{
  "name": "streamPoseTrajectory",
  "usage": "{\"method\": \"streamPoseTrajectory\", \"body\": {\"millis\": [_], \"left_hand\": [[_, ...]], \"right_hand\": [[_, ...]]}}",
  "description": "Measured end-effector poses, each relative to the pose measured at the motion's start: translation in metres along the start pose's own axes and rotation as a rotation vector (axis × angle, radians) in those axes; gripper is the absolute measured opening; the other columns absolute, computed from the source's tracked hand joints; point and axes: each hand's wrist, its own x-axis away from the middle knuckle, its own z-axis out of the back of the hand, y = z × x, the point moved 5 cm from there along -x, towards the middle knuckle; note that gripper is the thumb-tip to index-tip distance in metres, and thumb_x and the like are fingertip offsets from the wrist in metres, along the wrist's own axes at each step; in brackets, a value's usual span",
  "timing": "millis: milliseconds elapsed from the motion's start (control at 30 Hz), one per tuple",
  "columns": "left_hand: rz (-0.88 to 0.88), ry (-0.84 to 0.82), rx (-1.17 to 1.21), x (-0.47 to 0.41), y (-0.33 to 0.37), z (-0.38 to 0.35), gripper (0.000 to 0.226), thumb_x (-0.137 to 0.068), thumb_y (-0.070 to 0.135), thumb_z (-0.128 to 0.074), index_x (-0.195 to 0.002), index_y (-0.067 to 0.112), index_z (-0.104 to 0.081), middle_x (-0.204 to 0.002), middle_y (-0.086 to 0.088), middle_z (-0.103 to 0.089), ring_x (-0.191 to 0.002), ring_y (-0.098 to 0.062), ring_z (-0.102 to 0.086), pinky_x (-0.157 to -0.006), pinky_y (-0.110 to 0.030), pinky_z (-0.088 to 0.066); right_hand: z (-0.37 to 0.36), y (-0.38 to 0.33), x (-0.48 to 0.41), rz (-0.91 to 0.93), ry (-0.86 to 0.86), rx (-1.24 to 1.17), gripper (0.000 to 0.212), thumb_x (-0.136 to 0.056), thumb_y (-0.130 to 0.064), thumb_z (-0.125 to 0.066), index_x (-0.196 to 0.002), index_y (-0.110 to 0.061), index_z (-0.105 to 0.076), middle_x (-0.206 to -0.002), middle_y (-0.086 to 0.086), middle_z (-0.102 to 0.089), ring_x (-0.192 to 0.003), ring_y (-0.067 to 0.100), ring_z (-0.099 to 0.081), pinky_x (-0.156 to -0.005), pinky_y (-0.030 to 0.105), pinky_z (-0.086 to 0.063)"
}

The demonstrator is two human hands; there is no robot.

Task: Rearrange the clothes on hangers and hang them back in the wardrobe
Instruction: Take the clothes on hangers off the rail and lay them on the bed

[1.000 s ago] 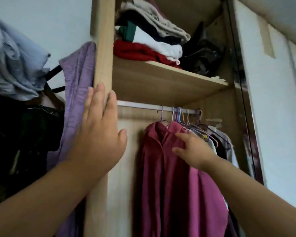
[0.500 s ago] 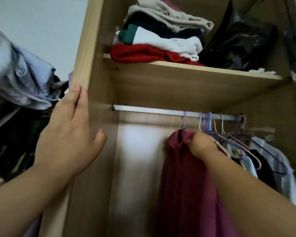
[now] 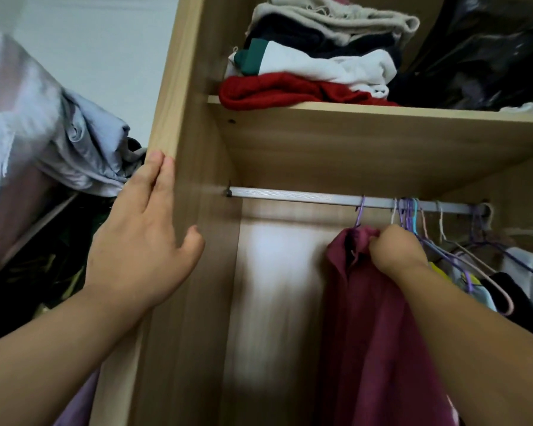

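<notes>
Now, left hand (image 3: 139,250): nearest the camera. Its fingers are straight and together, laid flat along the front edge of the wardrobe side panel (image 3: 166,103), with the thumb spread onto the panel's inner face. The grip is released and holds nothing.
Right hand (image 3: 396,250): further in, raised to the top of the maroon shirt (image 3: 382,333). The fingers are curled and the grip is clenched on the collar fabric.
Maroon shirt: hangs inside the wardrobe, below and just left of the right hand. Its collar is bunched in that grip, and its body falls past the forearm and out of the bottom of view.
Purple hanger (image 3: 360,213): only the hook shows, rising from the collar just left of the grip. It sits over the rail (image 3: 290,196), leftmost of the hooks and a little apart from them.
Other hangers (image 3: 413,216): hooks crowded on the rail right of the right hand. They carry pale, yellow and black clothes, partly hidden by the forearm.
Shelf (image 3: 366,142): above the rail. It bears a folded pile (image 3: 314,66), red at the bottom and beige on top, with a black bag (image 3: 480,56) beside it on the right.
Outside the wardrobe: pale blue-grey cloth (image 3: 83,155) is heaped left of the panel.
Change: a second ago the right hand lay lower on the shirt front with its fingers extended; it has since climbed to the collar and closed on it. The left hand was flat on the panel's front; its thumb now reaches the inner face. The shirt keeps its place on the rail.
</notes>
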Motion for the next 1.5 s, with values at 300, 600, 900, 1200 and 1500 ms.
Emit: {"method": "streamPoseTrajectory", "body": {"millis": [300,600,900,1200,1500], "left_hand": [[0.009,-0.018,0.042,-0.001,0.0,0.003,0.084,-0.074,0.041,-0.048,-0.149,0.01,-0.023,-0.157,-0.003,-0.019,-0.14,-0.021,-0.026,-0.107,-0.037,-0.032],[-0.063,-0.089,0.045,-0.001,0.008,0.007,0.088,-0.07,0.046,-0.045,-0.144,0.002,-0.03,-0.151,-0.019,-0.027,-0.141,-0.037,-0.019,-0.114,-0.049,-0.02],[-0.393,-0.368,0.527,0.057,0.137,-0.037,0.066,-0.075,0.036,-0.046,-0.138,0.014,-0.045,-0.144,-0.01,-0.044,-0.136,-0.03,-0.038,-0.107,-0.045,-0.035],[-0.406,-1.027,0.863,0.195,0.194,-0.12,0.024,-0.096,0.027,-0.043,-0.113,0.012,-0.052,-0.12,-0.012,-0.06,-0.112,-0.03,-0.056,-0.09,-0.038,-0.045],[-0.535,-1.091,1.359,0.313,0.19,-0.04,0.017,-0.092,0.036,-0.051,-0.101,0.024,-0.06,-0.106,-0.005,-0.064,-0.103,-0.031,-0.058,-0.082,-0.046,-0.048]], "right_hand": [[0.049,0.0,0.003,0.087,0.131,0.02,0.026,-0.092,-0.024,-0.045,-0.106,-0.011,-0.062,-0.108,0.023,-0.064,-0.1,0.04,-0.059,-0.078,0.038,-0.045],[0.101,0.04,0.085,0.217,0.156,-0.009,0.029,-0.093,-0.028,-0.053,-0.119,-0.019,-0.062,-0.112,0.015,-0.067,-0.106,0.035,-0.06,-0.083,0.038,-0.047],[0.146,0.078,0.194,0.264,0.057,0.205,0.03,-0.09,-0.032,-0.059,-0.119,-0.025,-0.064,-0.109,0.0,-0.071,-0.102,0.024,-0.065,-0.075,0.029,-0.046],[0.172,0.079,0.356,-0.002,-0.073,0.283,0.024,-0.086,-0.042,-0.058,-0.11,-0.036,-0.061,-0.097,-0.024,-0.067,-0.092,-0.004,-0.061,-0.075,0.011,-0.045],[0.18,0.034,0.567,-0.647,0.103,0.605,0.019,-0.086,-0.04,-0.06,-0.102,-0.034,-0.068,-0.096,-0.007,-0.072,-0.093,0.017,-0.065,-0.075,0.027,-0.047]]}}
